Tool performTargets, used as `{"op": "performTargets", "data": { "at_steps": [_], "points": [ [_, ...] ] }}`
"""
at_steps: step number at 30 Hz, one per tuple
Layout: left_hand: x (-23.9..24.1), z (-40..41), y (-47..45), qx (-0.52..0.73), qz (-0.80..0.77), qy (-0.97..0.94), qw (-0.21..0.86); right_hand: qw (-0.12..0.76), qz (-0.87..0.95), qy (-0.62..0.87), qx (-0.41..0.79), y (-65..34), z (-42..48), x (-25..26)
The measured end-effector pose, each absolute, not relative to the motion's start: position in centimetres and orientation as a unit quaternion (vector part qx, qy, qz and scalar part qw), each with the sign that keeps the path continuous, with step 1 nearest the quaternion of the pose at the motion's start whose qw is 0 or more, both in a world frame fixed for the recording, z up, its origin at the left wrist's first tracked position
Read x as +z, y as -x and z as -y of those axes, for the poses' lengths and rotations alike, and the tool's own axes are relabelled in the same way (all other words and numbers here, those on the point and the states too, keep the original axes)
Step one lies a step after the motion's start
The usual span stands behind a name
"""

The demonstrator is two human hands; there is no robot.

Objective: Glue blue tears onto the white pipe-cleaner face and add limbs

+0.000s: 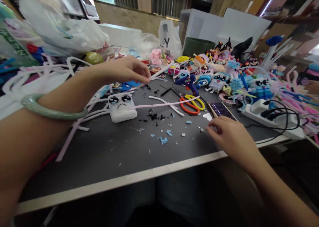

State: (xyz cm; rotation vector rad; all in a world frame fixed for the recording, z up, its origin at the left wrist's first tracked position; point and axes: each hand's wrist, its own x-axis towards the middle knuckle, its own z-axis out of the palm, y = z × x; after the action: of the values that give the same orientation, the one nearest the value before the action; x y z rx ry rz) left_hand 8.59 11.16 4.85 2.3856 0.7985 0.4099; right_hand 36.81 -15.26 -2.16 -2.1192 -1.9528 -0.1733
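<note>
My left hand (131, 70), with a pale green bangle on its wrist, pinches a white fuzzy stem like a pipe cleaner (161, 70) above the table. Below it stands a white square plush-like figure (122, 112) made of wound stems, with large eyes and a frowning mouth. A pale pink stem (161, 104) reaches from the figure's side towards the orange and yellow scissors (190, 104). My right hand (228, 134) hovers at the table's front right, loosely curled, thumb and forefinger apart. Near its fingertips lie a white heart-shaped piece (207, 116) and a phone-like dark screen (221, 109).
A blue glue gun (188, 83) lies behind the scissors. Black and blue scraps (163, 140) litter the grey tabletop (99, 167). A white power strip (274, 120) with black cables sits right. Stuffed figures (219, 82) crowd the back right; plastic bags (64, 31) stand back left.
</note>
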Motion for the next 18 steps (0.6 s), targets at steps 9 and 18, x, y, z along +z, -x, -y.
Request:
{"op": "performTargets", "data": {
  "at_steps": [9, 18],
  "points": [
    [5.9, -7.9, -10.2, 0.062, -0.212, -0.934, 0.281, 0.297, 0.657, 0.690, 0.068, -29.3, 8.5, -1.1],
    [5.6, -4.3, -11.5, -0.025, -0.141, -0.963, 0.227, 0.553, 0.594, 0.478, 0.335, -28.8, 7.7, -2.5]
  ]
}}
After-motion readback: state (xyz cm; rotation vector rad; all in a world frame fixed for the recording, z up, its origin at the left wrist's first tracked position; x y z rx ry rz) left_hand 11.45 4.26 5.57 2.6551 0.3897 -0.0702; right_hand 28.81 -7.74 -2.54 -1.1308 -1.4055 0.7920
